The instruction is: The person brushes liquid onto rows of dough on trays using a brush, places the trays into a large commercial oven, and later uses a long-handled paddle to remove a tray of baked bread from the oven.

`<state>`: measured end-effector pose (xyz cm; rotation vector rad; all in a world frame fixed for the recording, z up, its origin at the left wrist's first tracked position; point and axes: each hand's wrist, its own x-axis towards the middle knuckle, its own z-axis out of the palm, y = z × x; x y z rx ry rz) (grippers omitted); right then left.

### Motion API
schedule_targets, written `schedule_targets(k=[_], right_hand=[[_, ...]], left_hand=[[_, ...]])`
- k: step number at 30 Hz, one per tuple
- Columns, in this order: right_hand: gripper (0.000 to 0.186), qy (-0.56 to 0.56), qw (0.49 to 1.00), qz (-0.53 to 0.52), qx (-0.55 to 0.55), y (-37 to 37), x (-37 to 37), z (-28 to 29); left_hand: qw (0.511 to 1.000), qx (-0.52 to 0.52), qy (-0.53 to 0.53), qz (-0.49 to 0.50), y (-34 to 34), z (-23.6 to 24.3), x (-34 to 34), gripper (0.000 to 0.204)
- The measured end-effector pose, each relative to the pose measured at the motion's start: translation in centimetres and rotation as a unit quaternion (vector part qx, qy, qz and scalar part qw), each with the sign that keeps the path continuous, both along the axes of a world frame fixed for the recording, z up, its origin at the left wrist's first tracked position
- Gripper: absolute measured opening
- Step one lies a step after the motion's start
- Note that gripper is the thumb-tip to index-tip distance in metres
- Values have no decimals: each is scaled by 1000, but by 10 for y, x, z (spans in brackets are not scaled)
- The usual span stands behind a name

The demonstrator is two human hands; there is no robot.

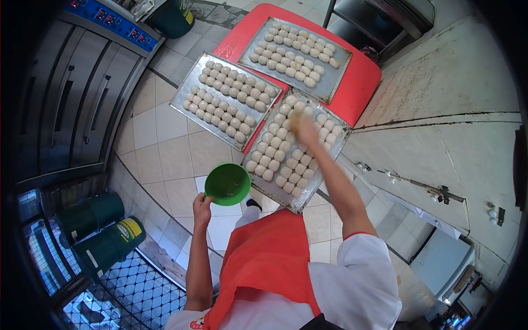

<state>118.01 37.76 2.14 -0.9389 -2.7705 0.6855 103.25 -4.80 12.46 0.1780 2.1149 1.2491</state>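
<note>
My left hand (pixel 202 211) grips the rim of a green bowl (pixel 240 201), with a little liquid at its bottom, held off the near corner of the nearest tray. My right hand (pixel 306 132), blurred by motion, is over the far part of that metal tray (pixel 297 204). Something yellowish-brown (pixel 295 122) shows at its fingers, too smeared to name. Beneath it, pale dough balls (pixel 268 152) lie in two blocks of touching rows. Two more trays hold similar rows: the left tray (pixel 175 102) and the far tray (pixel 344 65).
A red table (pixel 363 82) carries the trays; the left and nearest ones jut past its edge. Steel ovens (pixel 82 93) with a blue control panel stand at left. Dark green buckets (pixel 107 247) are at lower left. A worn white cabinet (pixel 434 148) stands along the right.
</note>
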Motion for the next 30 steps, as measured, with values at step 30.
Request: schedule_targets(k=[30], right_hand=[[15,137,938,31,-318,-124,-65,27]], left_hand=[[998,-59,11,32,-70,-10,83,24]])
